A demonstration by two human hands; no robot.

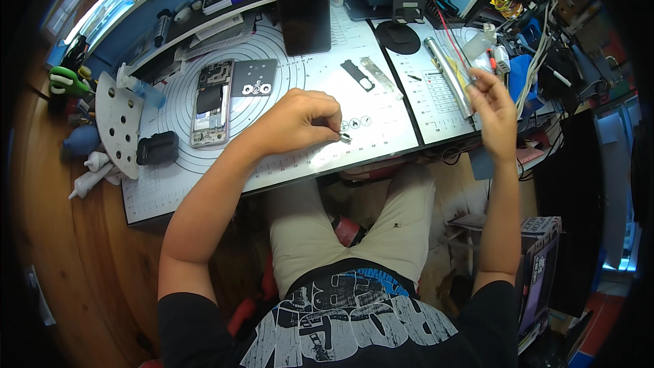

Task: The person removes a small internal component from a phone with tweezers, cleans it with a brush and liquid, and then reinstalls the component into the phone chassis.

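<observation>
My left hand is closed in a pinch over the mat's front part. Between thumb and forefinger it holds one end of a small dark green part, too small to make out its kind. My right hand is raised at the right, beside a silver metal tube. Its fingers are curled together, and what they hold, if anything, cannot be made out. Left of my left hand lies an opened smartphone with its inner parts bare. A grey phone back cover with camera rings lies against it.
A dark-screened tablet or phone stands at the back. A black bracket-like piece and a clear strip lie on the white printed mat. At the left are a black block and a white perforated holder; cables hang at right.
</observation>
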